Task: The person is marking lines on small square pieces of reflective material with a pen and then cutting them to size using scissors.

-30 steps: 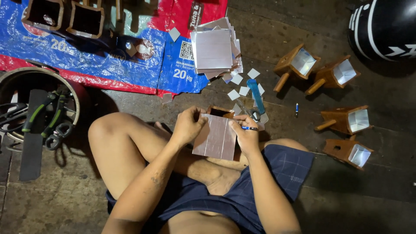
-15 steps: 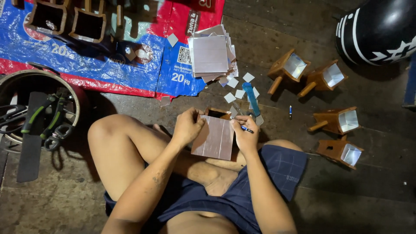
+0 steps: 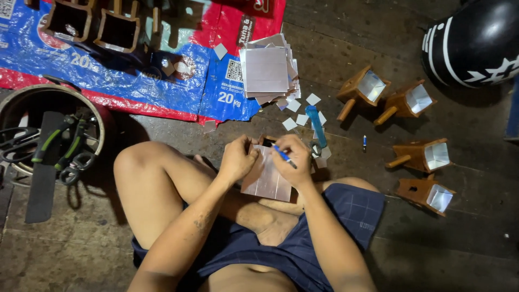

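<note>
I sit cross-legged on a dark floor. My left hand (image 3: 238,158) pinches the upper left edge of a silvery square sheet (image 3: 266,181) that rests over my shin. My right hand (image 3: 294,157) holds a blue pen (image 3: 282,155) with its tip over the sheet's top. A small wooden box lies under the sheet and is mostly hidden by my hands.
A stack of silvery sheets (image 3: 266,69) lies on a blue and red sack (image 3: 135,81). Small cut squares (image 3: 300,111) and a blue cutter (image 3: 316,124) lie beyond my hands. Several wooden foil-lined boxes (image 3: 421,154) sit right, a black helmet (image 3: 476,43) far right, a tool tub (image 3: 48,135) left.
My right hand has moved left over the top of the sheet, bringing the pen onto it. The wooden box's open top is now covered by my hands.
</note>
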